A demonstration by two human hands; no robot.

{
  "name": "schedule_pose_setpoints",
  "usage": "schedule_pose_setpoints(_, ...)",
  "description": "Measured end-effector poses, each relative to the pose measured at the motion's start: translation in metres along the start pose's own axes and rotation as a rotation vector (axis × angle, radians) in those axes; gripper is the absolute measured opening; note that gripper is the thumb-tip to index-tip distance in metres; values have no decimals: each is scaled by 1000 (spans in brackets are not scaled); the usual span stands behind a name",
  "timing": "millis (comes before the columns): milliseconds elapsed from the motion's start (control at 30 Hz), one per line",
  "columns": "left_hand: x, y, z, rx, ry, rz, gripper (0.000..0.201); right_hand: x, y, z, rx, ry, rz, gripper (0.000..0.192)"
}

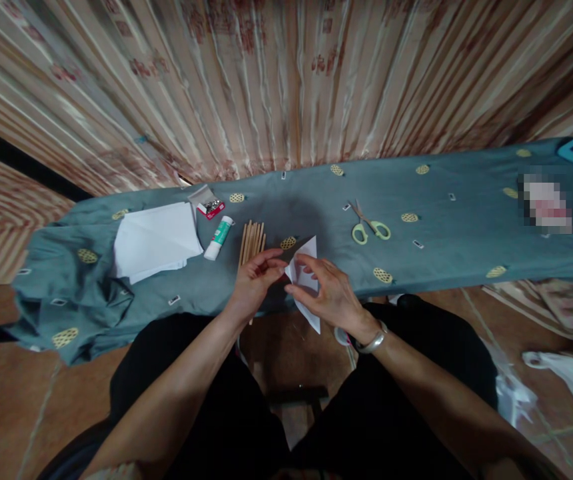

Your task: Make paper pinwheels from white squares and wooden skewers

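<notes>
White folded paper [304, 279] (partly creased) pinched by left hand [255, 281] and right hand [330, 293]

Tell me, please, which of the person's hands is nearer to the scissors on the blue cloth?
Right. The right hand sits below-left of the scissors, holding the folded white paper. The left hand lies further left, beside the wooden sticks.

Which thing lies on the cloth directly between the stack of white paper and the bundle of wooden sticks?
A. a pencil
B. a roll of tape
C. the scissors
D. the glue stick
D: the glue stick, white with a green band, lies right of the stack of white paper and left of the wooden sticks; the scissors lie far to the right.
</notes>
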State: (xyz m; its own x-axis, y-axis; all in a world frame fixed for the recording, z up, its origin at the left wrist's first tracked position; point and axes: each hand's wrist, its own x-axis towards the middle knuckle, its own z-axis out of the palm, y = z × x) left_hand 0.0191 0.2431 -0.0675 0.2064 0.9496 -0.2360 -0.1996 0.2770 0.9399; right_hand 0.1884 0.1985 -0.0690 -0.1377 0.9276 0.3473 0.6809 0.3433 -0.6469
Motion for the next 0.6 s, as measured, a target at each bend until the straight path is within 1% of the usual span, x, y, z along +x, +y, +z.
schedule_pose_setpoints(100, 0, 1, 1, 0, 10, 14, 39, 2, -3, -2, 19, 32, 16, 36)
schedule_pose_setpoints(200, -1, 4, 0, -12, 25, 32, 37, 4, 0, -8, 37, 82, 89, 31)
schedule_pose_setpoints(300, 1, 5, -5, -1, 48, 64, 36, 5, 14, -18, 105, 117, 235, 32)
schedule_pose_setpoints(400, 4, 2, -16, 73, 93, 115, 35, 3, 36, -30, 194, 130, 348, 40)
schedule_pose_setpoints(500, 7, -3, -29, 235, 110, 198, 34, -4, 54, -37, 165, 130, 392, 44)
schedule_pose_setpoints(533, 8, -4, -33, 326, 101, 243, 33, -7, 57, -39, 120, 120, 397, 43)
schedule_pose_setpoints(600, 7, -6, -37, 580, 55, 372, 33, -12, 61, -41, 22, 95, 379, 41)
